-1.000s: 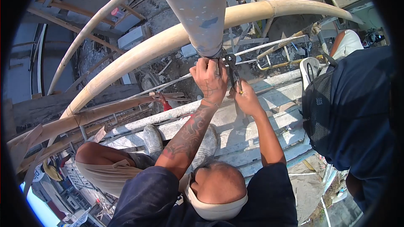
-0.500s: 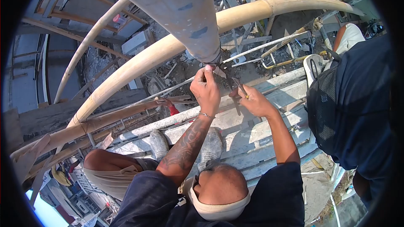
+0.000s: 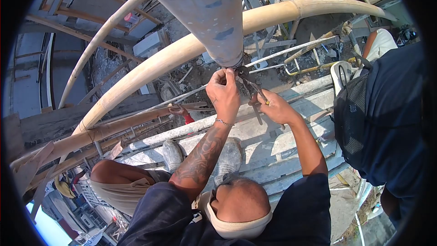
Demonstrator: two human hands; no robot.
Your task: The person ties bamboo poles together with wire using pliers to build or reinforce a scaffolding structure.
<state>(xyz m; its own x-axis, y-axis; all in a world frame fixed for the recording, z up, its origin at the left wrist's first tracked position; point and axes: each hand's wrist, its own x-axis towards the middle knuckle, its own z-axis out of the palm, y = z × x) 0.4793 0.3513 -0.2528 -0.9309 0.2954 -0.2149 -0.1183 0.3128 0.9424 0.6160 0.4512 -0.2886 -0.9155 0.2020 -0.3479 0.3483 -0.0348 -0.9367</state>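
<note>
My left hand (image 3: 223,89) is closed in a pinch at the lower end of a thick grey pole (image 3: 223,32); what lies between its fingertips is too small to make out. My right hand (image 3: 276,108) grips a pair of dark pincers (image 3: 258,90) with yellow on the handle. The pincers' jaws sit close to my left fingertips, at the foot of the pole. Below them, a rusty metal bar (image 3: 256,115) points down beside my right hand.
A long curved bamboo pole (image 3: 150,70) passes behind the grey pole. Pale scaffold planks (image 3: 268,150) lie underfoot. At the right is a person in dark clothing (image 3: 393,123) with a black mesh bag (image 3: 353,114). Another person's hand in a red sleeve (image 3: 186,117) shows lower left of the pole.
The pincers' jaws have come up to beside my left fingertips. The grey pole appears slightly farther right in view. My left hand stays pinched at its foot.
</note>
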